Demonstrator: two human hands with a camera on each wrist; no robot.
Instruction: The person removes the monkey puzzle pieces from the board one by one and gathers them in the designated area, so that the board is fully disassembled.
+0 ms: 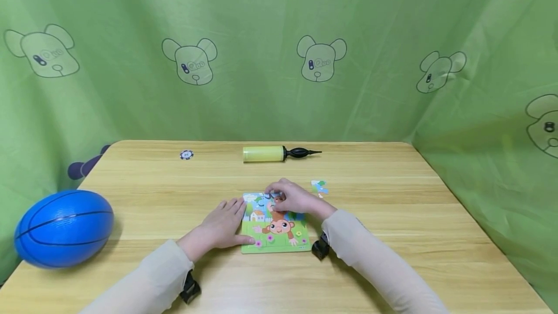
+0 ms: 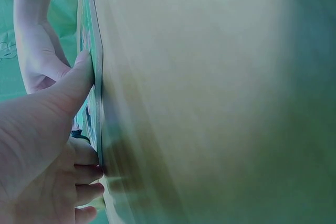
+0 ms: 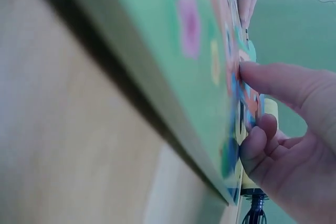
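A jigsaw puzzle board [image 1: 279,246] with a monkey, a house and flowers lies flat on the table in the head view. My left hand [image 1: 221,224] rests along its left edge, fingers extended and the thumb on the near-left corner. Over the board's far part, my right hand [image 1: 296,198] pinches a puzzle piece [image 3: 253,104] between thumb and fingers. In the right wrist view that piece stands tilted at the board's surface, partly covered by the fingertips. Just beyond the right hand lies a loose puzzle piece [image 1: 319,187] in blue, green and white.
At the back of the wooden table [image 1: 144,173] lies a yellow hand pump [image 1: 263,154] with a black nozzle. A round chip [image 1: 186,154] sits to its left. A blue rugby-shaped ball [image 1: 65,231] is at the left edge. Green curtains [image 1: 257,105] surround the table.
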